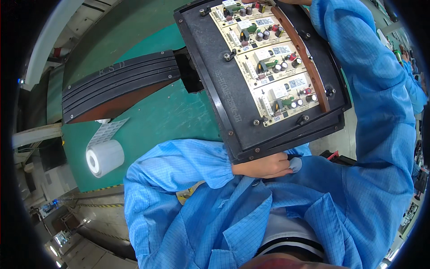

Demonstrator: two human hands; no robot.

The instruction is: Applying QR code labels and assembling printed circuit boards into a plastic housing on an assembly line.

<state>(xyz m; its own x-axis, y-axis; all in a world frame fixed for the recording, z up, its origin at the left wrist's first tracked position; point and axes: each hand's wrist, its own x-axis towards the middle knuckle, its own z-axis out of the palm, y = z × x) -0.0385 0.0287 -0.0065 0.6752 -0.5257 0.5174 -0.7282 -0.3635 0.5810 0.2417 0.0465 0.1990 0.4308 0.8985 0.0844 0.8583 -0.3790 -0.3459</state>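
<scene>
A black pallet (210, 89) lies tilted before me, with another black plate showing beneath its near edge. Several cream circuit boards (289, 92) sit in a row on it, carrying capacitors, green parts and white blocks. A curved brown bar (304, 54) runs along the right side of the boards. My left hand (264, 166) is closed at the pallet's near edge, fingers curled, its upper part hidden under the edge. Only a sliver of my right hand (295, 2) shows at the pallet's far end; its fingers are out of sight.
A curved black holder (121, 83) stands on the green table (165, 116) left of the pallet. Beside it is a white roll of labels (105, 158) with a strip pulled up. Another person's blue sleeve (414, 89) shows at the far right.
</scene>
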